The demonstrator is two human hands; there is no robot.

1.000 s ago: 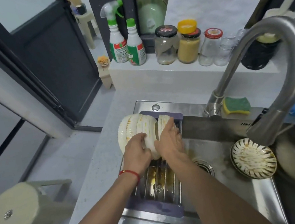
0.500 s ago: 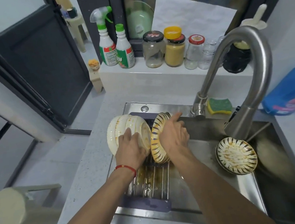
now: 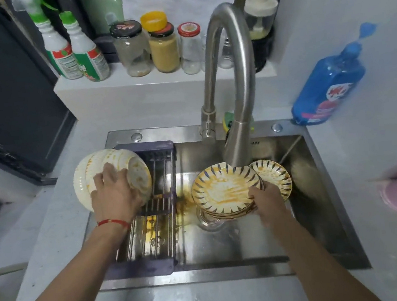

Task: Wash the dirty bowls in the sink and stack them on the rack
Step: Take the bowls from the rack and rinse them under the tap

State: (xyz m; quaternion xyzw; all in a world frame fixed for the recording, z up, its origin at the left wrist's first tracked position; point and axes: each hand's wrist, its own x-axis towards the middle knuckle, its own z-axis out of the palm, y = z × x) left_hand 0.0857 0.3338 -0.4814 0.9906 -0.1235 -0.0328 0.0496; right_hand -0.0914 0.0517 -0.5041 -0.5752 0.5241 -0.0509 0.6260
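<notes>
The left hand (image 3: 116, 194) rests curled over a row of cream bowls (image 3: 95, 174) standing on edge on the rack (image 3: 160, 177) at the sink's (image 3: 324, 210) left side. The right hand (image 3: 266, 198) pinches the near rim of a stained striped bowl (image 3: 224, 187) (topmost of a small stack) below the faucet (image 3: 232, 71); another striped bowl (image 3: 274, 174) lies just behind it.

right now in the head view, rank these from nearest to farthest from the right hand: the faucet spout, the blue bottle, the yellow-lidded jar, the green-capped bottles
From the right hand, which grips a stack of striped bowls:
1. Faucet spout, just above the hand, over the sink.
2. Blue bottle, on the counter to the right.
3. Yellow-lidded jar, on the back ledge.
4. Green-capped bottles, far left of the ledge.
</notes>
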